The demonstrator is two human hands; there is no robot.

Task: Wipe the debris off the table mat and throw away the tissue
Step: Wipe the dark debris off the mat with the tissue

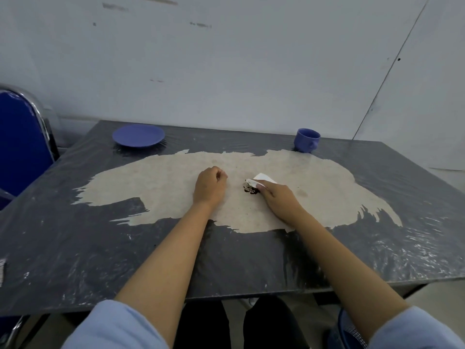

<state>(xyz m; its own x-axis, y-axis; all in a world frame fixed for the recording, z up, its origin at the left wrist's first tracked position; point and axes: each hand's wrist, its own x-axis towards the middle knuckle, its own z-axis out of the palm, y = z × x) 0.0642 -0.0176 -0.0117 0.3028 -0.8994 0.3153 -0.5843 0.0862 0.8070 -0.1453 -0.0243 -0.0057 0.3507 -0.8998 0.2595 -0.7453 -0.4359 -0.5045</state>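
While spread across a dark table (75, 248) under wrinkled clear plastic, pale worn table mat (176, 197) bearing a small dark clump of debris (251, 190) at its centre. Left hand (210, 186) curled into a loose fist on the mat, holding nothing; right hand (279, 197) pinching a folded white tissue (261, 178) pressed against the clump. Likely risks: smearing the dark matter from pressing hard, or scattering crumbs; no readable writing or labels anywhere.
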